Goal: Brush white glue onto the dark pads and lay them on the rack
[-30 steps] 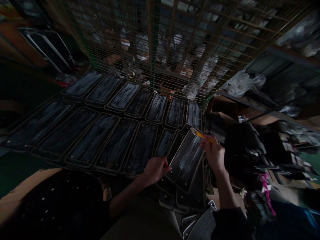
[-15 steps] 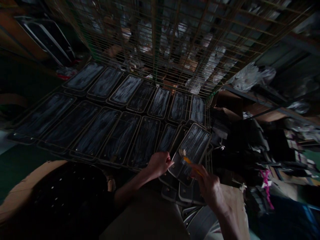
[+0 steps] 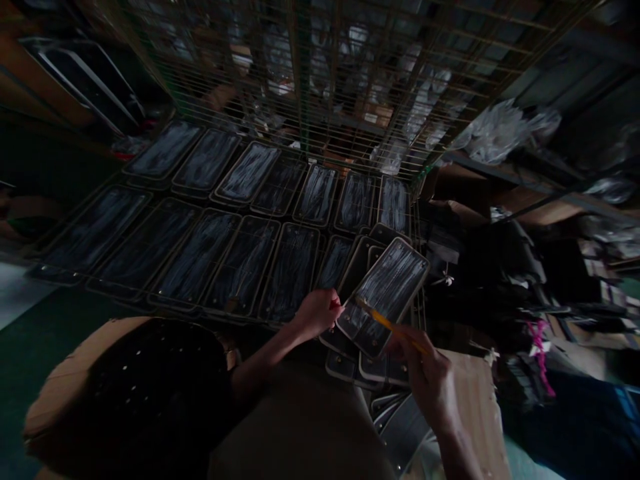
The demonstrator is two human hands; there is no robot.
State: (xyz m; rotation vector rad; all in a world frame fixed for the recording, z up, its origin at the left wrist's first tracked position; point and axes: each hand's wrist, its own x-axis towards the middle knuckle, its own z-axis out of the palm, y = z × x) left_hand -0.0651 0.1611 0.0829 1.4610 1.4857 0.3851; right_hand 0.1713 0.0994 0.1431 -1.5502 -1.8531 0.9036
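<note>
Lower than a second ago, one yellow brush (image 3: 384, 323) lies over the near half of the top panel (image 3: 400, 270), pinched by the right hand (image 3: 427, 373); the left hand (image 3: 316, 313) curls its fingers together by that panel's left edge, grip unclear. Seven far-row panels (image 3: 316, 193) lie beyond six near-row panels (image 3: 290, 273). Behind wire mesh (image 3: 303, 100), one cardboard box (image 3: 379, 115), contents hidden.

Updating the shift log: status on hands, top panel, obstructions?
Right hand holds yellow-handled brush; left hand at left edge of top panel; panel streaked pale; no obstruction seen.

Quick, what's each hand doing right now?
Left hand: curled beside the panel; can't tell if it grips it.
Right hand: closed, holding the brush.
</note>
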